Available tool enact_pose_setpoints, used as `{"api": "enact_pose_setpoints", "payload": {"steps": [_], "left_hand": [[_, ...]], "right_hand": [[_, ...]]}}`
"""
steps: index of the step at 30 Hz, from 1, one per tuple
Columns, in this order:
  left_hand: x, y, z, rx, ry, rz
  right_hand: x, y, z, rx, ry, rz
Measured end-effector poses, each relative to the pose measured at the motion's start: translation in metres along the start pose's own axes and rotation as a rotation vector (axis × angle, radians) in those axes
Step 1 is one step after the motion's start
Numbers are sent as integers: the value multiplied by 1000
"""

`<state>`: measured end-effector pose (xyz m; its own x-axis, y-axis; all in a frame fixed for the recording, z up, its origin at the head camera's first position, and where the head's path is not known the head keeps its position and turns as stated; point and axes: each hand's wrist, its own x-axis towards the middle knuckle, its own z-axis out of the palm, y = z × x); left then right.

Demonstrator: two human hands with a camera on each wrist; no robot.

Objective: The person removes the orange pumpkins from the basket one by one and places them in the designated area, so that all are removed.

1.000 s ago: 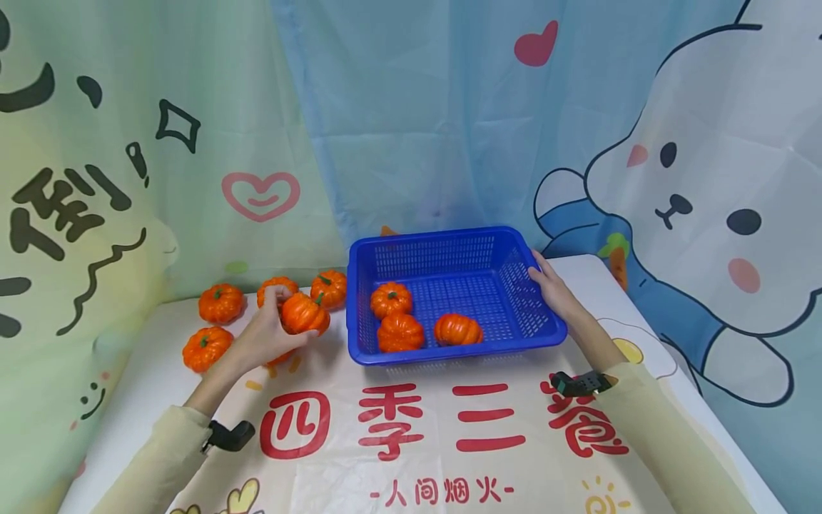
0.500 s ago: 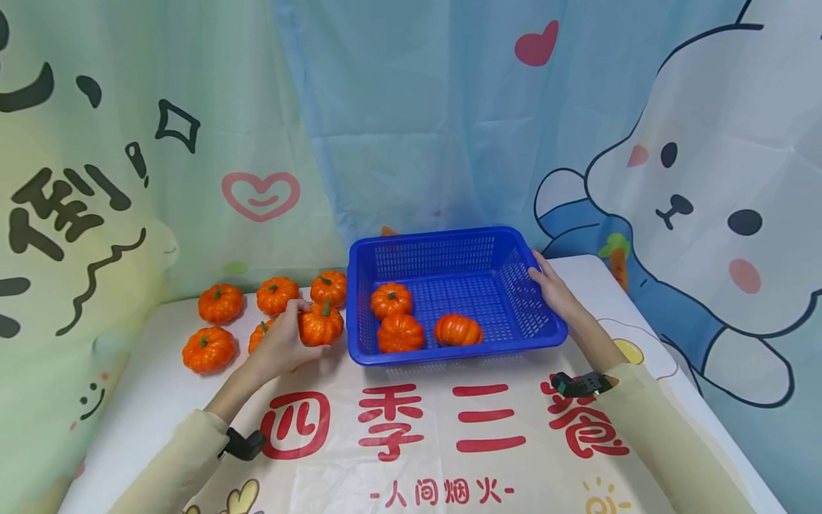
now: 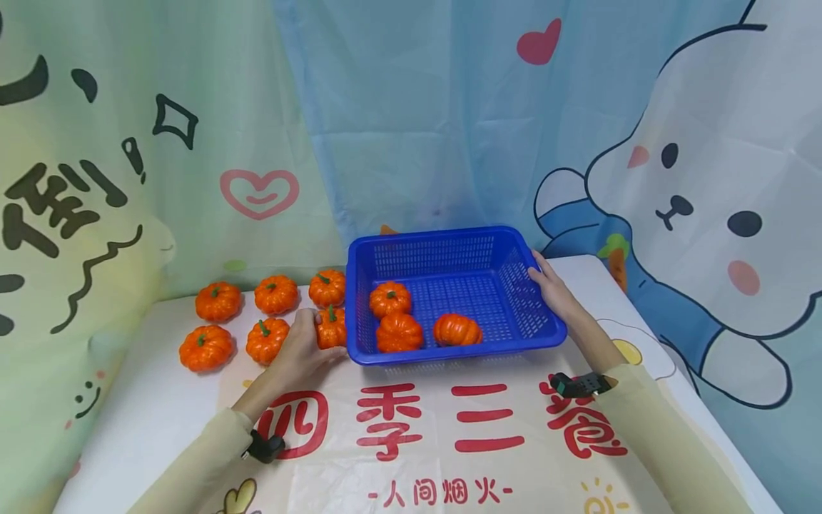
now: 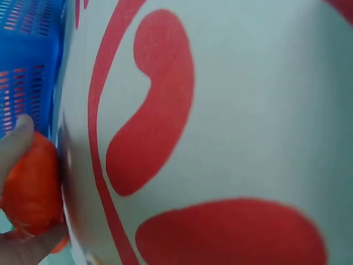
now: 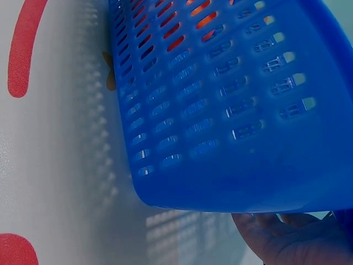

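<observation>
A blue slotted basket (image 3: 546, 335) stands at the table's middle, with three orange toy pumpkins inside (image 3: 399, 332). My left hand (image 3: 303, 348) grips another small pumpkin (image 3: 332, 328) on the cloth, right against the basket's left wall; the left wrist view shows fingers curled round this pumpkin (image 4: 32, 190) beside the basket (image 4: 27, 55). My right hand (image 3: 550, 289) rests on the basket's right rim, fingers straight along it. In the right wrist view the basket wall (image 5: 231, 121) fills the frame, with fingers (image 5: 281, 234) under its rim.
Several more orange pumpkins (image 3: 218, 301) lie in two rows on the table left of the basket. A white cloth with red characters (image 3: 411, 421) covers the table. Printed curtains hang close behind. The table's right edge runs near my right forearm.
My left hand has carried its pumpkin rightward and down, from above the loose pumpkins to the cloth beside the basket's left wall. The right hand has stayed on the rim.
</observation>
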<state>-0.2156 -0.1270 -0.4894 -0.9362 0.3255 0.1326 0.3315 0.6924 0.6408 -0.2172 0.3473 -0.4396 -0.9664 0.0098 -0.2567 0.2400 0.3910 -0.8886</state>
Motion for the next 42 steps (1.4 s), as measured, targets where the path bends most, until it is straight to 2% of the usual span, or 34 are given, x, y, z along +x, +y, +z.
{"api": "enact_pose_setpoints", "payload": {"steps": [6,9,11,15,18,20,28,33,36,38,42], "left_hand": [[-5,2,2,33,-3,-43],[-9,6,-1,85,0,-36],[-11,10,-5,131,12,-14],[-18,21,-21,212,79,71],[-23,30,-33,219,117,126],[-26,37,-38,201,113,154],[-39,79,-45,106,5,287],[-38,103,-41,68,-77,298],[-34,114,-38,47,-135,286],[-29,118,-35,36,-170,299],[-8,129,-29,56,-256,381]], "right_hand": [[6,11,-3,-34,16,-19],[6,12,-3,-28,16,-20],[5,11,-2,-21,12,-19],[4,10,0,-16,4,-13],[4,11,2,-20,0,-5],[5,11,2,-23,-1,-3],[8,14,-1,-28,1,0],[6,14,1,-26,4,4],[6,13,2,-30,6,0],[5,12,2,-34,6,-1],[5,11,-1,-41,6,-4]]}}
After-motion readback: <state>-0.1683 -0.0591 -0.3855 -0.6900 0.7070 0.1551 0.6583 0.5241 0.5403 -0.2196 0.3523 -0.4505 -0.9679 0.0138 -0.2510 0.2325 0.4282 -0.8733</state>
